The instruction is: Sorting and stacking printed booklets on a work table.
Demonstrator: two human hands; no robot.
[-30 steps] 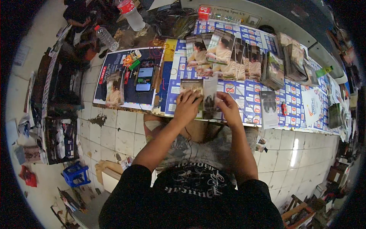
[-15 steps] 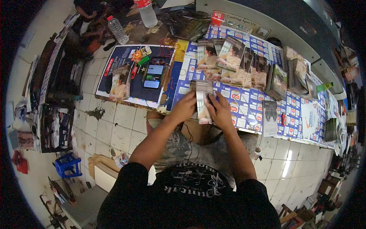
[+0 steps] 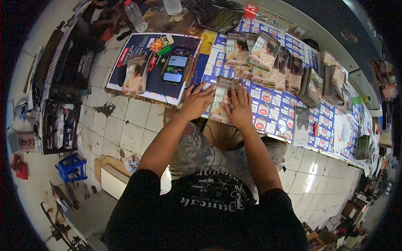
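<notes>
Left hand [image 3: 197, 102]: flat, fingers extended;
Right hand [image 3: 240, 108]: likewise flat;
Leaflet [image 3: 220, 106]: one (photo side up), touched by both hands;
Phone [image 3: 176, 66]: one, lit;
Bottles [image 3: 136, 17]: two, clear

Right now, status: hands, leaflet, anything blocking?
Left fingers at left edge of leaflet; right fingers on its right side. Leaflet lying flat. Overlapping leaflets beyond, touching neither hand.

On the table [image 3: 274, 109], a leaflet [image 3: 219, 106] lay between the left hand [image 3: 197, 102] and right hand [image 3: 240, 109], right of a phone [image 3: 175, 67].
</notes>
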